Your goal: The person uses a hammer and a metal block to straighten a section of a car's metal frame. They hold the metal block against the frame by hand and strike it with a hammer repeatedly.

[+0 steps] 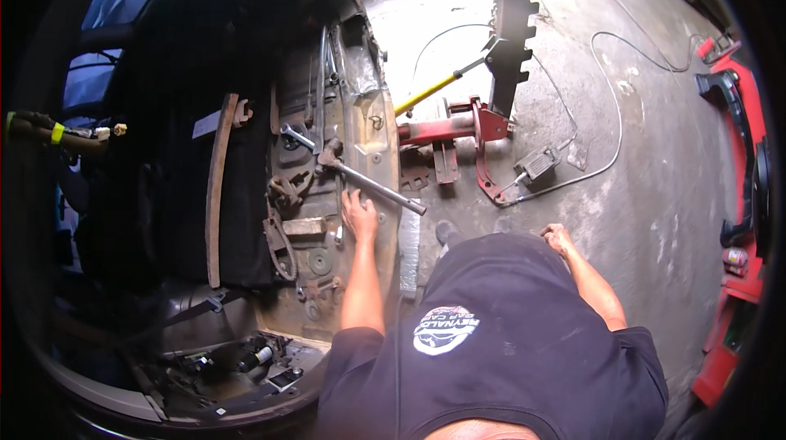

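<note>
Workshop floor (655, 162) of grey, stained concrete; beside it, an opened car body with a bare metal ledge (381, 141) strewn with tools. Our left hand (359, 215) lies low over this ledge, fingers half spread, no tool seen in the palm; beside its fingertips runs a slim bar (340, 235), and we cannot tell whether they touch. Our right hand (558, 239) hangs out past our hip, fingers curled, contents hidden. Just ahead of the left hand lies a long hammer (378, 181), head on the ledge, handle sloping out past the outer edge. Handling notes: we would take the bar from above with thumb and fingertips, lift straight, and keep the wrist clear of that handle, since a knock might tip the hammer off. Wrench (300, 139), clamp (290, 189) and wood block (304, 226) crowd the far side, so a short, slow reach seems best. Containers: an open recess (192, 395) at lower left holds a dark cylinder with a pale band (255, 360) and loose parts, mostly too dim to name; a small can (734, 258) stands far right, contents unseen.
</note>
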Motion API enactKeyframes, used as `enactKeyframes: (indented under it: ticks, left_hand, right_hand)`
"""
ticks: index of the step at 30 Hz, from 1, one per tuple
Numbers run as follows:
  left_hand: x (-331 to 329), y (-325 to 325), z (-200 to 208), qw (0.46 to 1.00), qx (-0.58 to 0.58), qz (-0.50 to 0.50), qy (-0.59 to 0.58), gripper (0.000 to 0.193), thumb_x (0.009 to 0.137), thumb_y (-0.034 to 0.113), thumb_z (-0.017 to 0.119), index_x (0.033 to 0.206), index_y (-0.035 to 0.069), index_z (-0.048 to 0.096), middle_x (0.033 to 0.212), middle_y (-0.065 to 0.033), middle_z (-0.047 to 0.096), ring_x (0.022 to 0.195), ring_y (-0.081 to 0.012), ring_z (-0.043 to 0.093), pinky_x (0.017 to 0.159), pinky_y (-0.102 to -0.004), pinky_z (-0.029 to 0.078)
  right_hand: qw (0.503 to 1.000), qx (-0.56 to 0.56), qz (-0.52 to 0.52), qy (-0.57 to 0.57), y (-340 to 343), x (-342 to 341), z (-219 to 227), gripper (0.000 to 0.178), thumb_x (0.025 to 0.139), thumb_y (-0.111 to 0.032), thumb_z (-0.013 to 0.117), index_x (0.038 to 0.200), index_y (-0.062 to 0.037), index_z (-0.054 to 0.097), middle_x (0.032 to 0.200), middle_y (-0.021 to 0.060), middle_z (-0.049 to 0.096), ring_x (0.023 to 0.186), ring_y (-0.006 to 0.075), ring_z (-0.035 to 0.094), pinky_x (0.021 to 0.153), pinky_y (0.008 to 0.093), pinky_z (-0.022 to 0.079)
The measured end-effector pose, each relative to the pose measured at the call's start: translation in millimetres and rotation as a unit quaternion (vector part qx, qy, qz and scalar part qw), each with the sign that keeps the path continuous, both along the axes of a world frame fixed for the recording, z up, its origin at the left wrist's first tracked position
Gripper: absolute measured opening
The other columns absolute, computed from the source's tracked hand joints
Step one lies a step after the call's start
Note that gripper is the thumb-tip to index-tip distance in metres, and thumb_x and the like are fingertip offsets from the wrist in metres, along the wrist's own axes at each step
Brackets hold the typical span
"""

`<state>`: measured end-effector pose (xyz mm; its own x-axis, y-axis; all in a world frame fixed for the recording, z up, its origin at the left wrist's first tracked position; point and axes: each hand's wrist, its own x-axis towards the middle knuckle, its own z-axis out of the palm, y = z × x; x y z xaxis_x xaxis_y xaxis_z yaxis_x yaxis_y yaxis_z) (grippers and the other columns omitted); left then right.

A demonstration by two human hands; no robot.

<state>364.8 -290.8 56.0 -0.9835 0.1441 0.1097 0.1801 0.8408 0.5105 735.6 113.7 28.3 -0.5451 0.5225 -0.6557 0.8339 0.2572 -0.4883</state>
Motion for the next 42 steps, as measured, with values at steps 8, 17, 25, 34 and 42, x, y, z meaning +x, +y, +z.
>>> enactKeyframes:
  ticks: [8,17,25,34,42]
  left_hand:
    - [-3.9,2.2,-6.8,0.998,0.045,0.029,0.039,0.035,0.082,0.017,0.065,0.115,0.005,0.065,0.138,-0.0181,0.05,0.127,-0.037,0.048,0.108,-0.047,0.036]
    - [-5.3,6.0,-12.5,0.992,0.048,0.097,0.062,0.035,0.088,0.019,0.057,0.119,0.002,0.059,0.129,-0.0174,0.055,0.125,-0.0367,0.048,0.107,-0.047,0.036]
    - [-4.6,9.6,-3.5,0.992,0.026,0.089,0.085,0.037,0.085,0.016,0.056,0.119,0.002,0.055,0.126,-0.0166,0.055,0.123,-0.0353,0.048,0.107,-0.0465,0.035]
    - [-3.9,2.5,-2.4,0.991,0.049,0.088,0.086,0.03,0.082,0.013,0.056,0.11,0.003,0.057,0.124,-0.016,0.056,0.119,-0.0352,0.051,0.102,-0.0464,0.039]
    - [-2.4,3.0,0.2,0.99,0.073,0.099,0.074,0.025,0.081,0.011,0.056,0.104,0.003,0.059,0.123,-0.0154,0.056,0.118,-0.0354,0.051,0.102,-0.0468,0.039]
  right_hand:
    - [0.997,-0.055,0.017,0.041,5.9,-43.7,2.5,0.033,0.075,-0.006,0.052,0.102,0.0048,0.068,0.071,0.014,0.066,0.062,0.0205,0.063,0.056,0.0331,0.051]
    - [0.947,-0.121,0.256,0.151,-107.0,-257.1,77.3,0.059,0.084,-0.02,0.061,0.139,-0.0107,0.043,0.118,0.0207,0.065,0.114,0.0356,0.061,0.098,0.0429,0.047]
    - [0.914,-0.151,0.347,0.15,-198.4,-313.4,54.5,0.066,0.082,-0.02,0.067,0.138,-0.0061,0.036,0.111,0.0253,0.062,0.11,0.0368,0.062,0.095,0.044,0.048]
    - [0.921,-0.264,0.277,0.071,-214.6,-341.1,96.9,0.053,0.087,-0.02,0.066,0.131,-0.0001,0.044,0.081,0.0151,0.065,0.066,0.0229,0.067,0.055,0.0371,0.054]
    - [0.925,-0.207,0.319,0.032,-209.5,-352.8,95.3,0.048,0.089,-0.02,0.064,0.129,-0.0004,0.046,0.08,0.0142,0.064,0.061,0.0223,0.066,0.048,0.0355,0.054]
